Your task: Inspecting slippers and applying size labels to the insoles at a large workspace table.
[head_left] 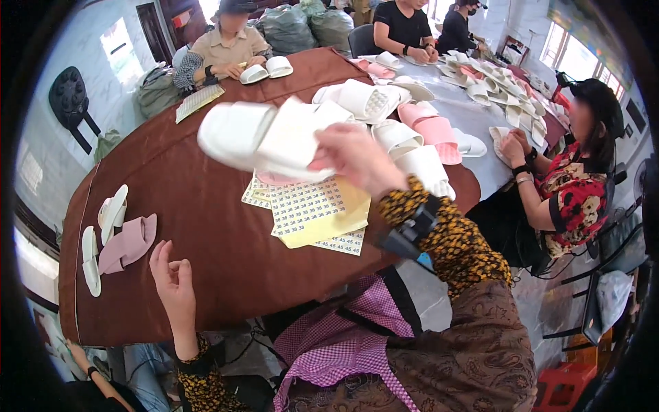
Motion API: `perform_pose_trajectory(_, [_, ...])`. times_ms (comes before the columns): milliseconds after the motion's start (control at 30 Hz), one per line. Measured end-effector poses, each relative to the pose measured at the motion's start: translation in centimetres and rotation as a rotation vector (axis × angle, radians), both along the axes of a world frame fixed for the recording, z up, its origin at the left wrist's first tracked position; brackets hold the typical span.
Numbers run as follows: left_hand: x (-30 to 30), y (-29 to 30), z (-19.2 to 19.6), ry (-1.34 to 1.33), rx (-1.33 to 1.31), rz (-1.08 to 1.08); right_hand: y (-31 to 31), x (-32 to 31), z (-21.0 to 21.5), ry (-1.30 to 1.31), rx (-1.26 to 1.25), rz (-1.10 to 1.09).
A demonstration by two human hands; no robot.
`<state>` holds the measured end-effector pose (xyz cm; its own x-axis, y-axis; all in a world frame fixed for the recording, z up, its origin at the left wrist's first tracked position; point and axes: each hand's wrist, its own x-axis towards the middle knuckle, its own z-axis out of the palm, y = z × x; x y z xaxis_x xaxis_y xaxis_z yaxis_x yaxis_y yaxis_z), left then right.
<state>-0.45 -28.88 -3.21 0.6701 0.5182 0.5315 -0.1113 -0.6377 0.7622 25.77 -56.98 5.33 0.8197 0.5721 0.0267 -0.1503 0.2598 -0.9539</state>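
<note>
My right hand (pixel 357 156) grips a pair of white slippers (pixel 237 130), slightly blurred, held above the brown-covered table (pixel 206 226). Beneath them lie sheets of small printed stickers (pixel 309 209) on yellow and white backing, with a bit of pink slipper partly hidden under the held pair. Over the near left of the table, my left hand (pixel 174 281) is empty, its fingers loosely apart. Closest to it is a mauve slipper with crossed straps (pixel 129 246); white slippers (pixel 90 261) stand on their sides beside that one.
White and pink slippers (pixel 425 130) are heaped to the right of the stickers, and more (pixel 494 86) cover the grey table beyond. Co-workers sit at the far left (pixel 230 48), far side (pixel 401 31) and right (pixel 563 165). A red stool (pixel 566 384) stands at the lower right.
</note>
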Motion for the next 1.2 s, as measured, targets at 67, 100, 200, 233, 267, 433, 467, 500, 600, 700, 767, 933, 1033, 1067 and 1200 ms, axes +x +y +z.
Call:
perform_pose_trajectory(67, [-0.9,0.4,-0.8,0.031,-0.005,0.021,-2.0,1.1,1.5,-0.041,0.038,-0.142])
perform_pose_trajectory(100, [-0.6,0.1,-1.0,0.049,-0.02,-0.018,-3.9,3.8,0.8,-0.139,0.095,-0.21])
perform_pose_trajectory(200, [-1.0,0.2,-1.9,0.075,-0.051,-0.05,-9.0,6.6,2.2,-0.193,-0.049,-0.381])
perform_pose_trajectory(233, [-0.8,0.0,-2.0,0.107,-0.054,-0.07,-11.1,8.1,2.2,-0.197,-0.098,-0.425])
perform_pose_trajectory(267, [-1.5,0.0,-2.0,0.143,-0.054,-0.061,-12.1,9.4,1.9,-0.196,-0.123,-0.435])
perform_pose_trajectory(433, [-1.1,0.1,-1.5,0.216,0.021,-0.085,-15.9,11.6,-0.5,-0.337,-0.3,-0.364])
perform_pose_trajectory(467, [-0.9,-0.1,-1.2,0.24,0.012,-0.089,-15.9,11.6,-0.7,-0.339,-0.301,-0.354])
perform_pose_trajectory(500, [-1.1,-0.1,-1.0,0.244,0.007,-0.075,-15.3,10.6,-0.3,-0.433,-0.308,-0.435])
perform_pose_trajectory(600, [-1.8,0.3,-0.4,0.296,-0.009,-0.048,-14.3,10.7,0.0,-0.657,-0.547,-0.526])
perform_pose_trajectory(700, [-2.4,2.3,-1.0,0.217,0.096,-0.028,-10.6,7.3,0.7,-1.111,-0.66,-0.623])
perform_pose_trajectory(767, [-2.2,4.9,-0.3,0.238,0.21,0.073,-8.5,3.5,1.6,-1.064,-0.541,-0.42])
perform_pose_trajectory(933, [-4.5,17.5,-1.8,0.331,0.615,0.471,-5.0,-4.6,2.6,-1.059,-0.533,0.103])
perform_pose_trajectory(1033, [-3.6,21.7,-1.4,0.512,0.443,0.655,-3.2,-7.8,2.4,-1.017,-0.549,0.248])
perform_pose_trajectory(1067, [-3.9,23.0,-1.5,0.537,0.421,0.693,-2.6,-8.7,2.4,-1.015,-0.558,0.29])
perform_pose_trajectory(1200, [-2.1,25.5,-2.0,0.438,0.183,0.482,-1.1,-10.2,1.8,-1.096,-0.522,0.422])
